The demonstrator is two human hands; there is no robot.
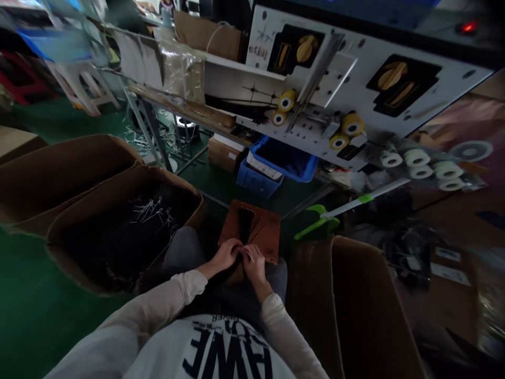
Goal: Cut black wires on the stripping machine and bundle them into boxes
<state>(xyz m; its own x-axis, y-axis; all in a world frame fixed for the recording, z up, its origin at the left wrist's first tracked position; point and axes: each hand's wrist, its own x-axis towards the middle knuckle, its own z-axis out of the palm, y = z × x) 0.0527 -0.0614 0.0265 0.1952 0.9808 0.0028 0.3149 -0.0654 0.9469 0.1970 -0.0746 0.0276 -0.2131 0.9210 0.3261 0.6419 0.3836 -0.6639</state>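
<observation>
the left hand [225,256] and right hand [254,264] sit over a brown board [258,226]. the right fingertips pinch a thin white wire [249,256]; the left fingers are bunched beside it, grip unclear. left of the board, a cardboard box [169,180] holds loose white wire pieces [152,210]. beyond it, a blue plastic crate [256,181] holds a white labelled packet [264,166], its writing unreadable.

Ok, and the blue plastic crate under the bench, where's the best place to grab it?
Take the blue plastic crate by its top rim, coming from the near side. The rim seems to give an edge for the fingers to hook under, and that side is open, while the far side sits tucked in below the white machine panel.
</observation>
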